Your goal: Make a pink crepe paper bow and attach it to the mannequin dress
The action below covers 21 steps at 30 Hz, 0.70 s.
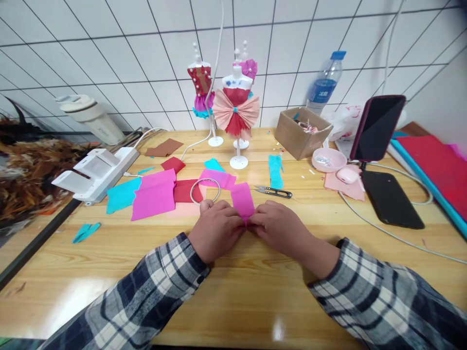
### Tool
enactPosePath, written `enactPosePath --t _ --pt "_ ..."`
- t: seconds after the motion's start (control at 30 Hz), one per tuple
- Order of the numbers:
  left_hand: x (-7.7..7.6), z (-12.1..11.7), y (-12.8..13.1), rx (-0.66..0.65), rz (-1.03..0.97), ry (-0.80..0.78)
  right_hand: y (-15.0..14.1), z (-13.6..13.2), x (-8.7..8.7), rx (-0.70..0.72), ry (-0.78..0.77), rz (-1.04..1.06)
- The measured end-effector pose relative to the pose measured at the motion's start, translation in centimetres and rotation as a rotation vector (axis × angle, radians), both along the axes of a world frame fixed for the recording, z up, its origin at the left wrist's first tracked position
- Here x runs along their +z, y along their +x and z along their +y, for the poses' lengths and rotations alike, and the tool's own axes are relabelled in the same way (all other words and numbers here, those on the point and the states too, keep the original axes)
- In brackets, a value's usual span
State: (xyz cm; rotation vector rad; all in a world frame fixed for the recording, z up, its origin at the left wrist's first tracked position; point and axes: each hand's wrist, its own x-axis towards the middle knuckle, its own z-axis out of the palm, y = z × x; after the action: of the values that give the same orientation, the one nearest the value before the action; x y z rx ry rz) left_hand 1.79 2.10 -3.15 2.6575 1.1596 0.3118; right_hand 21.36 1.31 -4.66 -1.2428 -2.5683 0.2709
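Observation:
My left hand (215, 228) and my right hand (280, 228) meet at the middle of the wooden table (233, 291), both pinching the near end of a small magenta paper strip (242, 199). The strip sticks up and away from my fingers. Just beyond my left hand lie a metal ring (205, 190) and sheets of magenta paper (153, 194), red paper (186, 190) and blue paper (122, 194). Small thread snips (273, 191) lie just beyond my right hand.
Two mini mannequins in paper dresses (236, 104) stand at the back, with a cardboard box (302, 132), a water bottle (326, 80), a pink dish (329, 159), a propped phone (377, 127), a second phone lying flat (392, 197) and cables. A white device (97, 172) and feathers (25, 165) are left.

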Motion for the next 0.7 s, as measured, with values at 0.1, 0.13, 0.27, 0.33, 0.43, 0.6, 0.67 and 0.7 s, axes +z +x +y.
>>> enactPosePath --t 0.1,0.13,0.27,0.33,0.43,0.6,0.67,0.7 --pt "-0.21 0.04 0.05 0.0 -0.005 0.01 -0.07 -0.12 0.05 -0.024 -0.008 -0.008" --pt "-0.29 0.04 0.06 0.001 -0.004 0.01 -0.08 -0.18 0.07 -0.038 -0.012 -0.005" --pt "-0.45 0.03 0.02 0.012 0.015 0.012 -0.05 -0.27 0.06 -0.057 -0.044 0.024" --pt "-0.41 0.02 -0.03 0.013 0.026 0.017 -0.04 -0.24 0.0 -0.041 -0.057 0.032" --pt "-0.26 -0.01 -0.04 0.022 0.046 0.046 -0.09 -0.17 -0.02 -0.032 -0.056 0.022" --pt "-0.05 -0.1 0.22 0.043 0.057 0.069 -0.28 -0.17 -0.06 -0.021 -0.014 0.007" --pt "-0.05 -0.1 0.33 0.047 0.054 0.044 -0.3 -0.19 -0.13 -0.011 0.014 0.014" --pt "-0.08 -0.1 0.37 0.052 0.055 0.036 -0.3 -0.2 -0.17 -0.008 0.02 0.014"
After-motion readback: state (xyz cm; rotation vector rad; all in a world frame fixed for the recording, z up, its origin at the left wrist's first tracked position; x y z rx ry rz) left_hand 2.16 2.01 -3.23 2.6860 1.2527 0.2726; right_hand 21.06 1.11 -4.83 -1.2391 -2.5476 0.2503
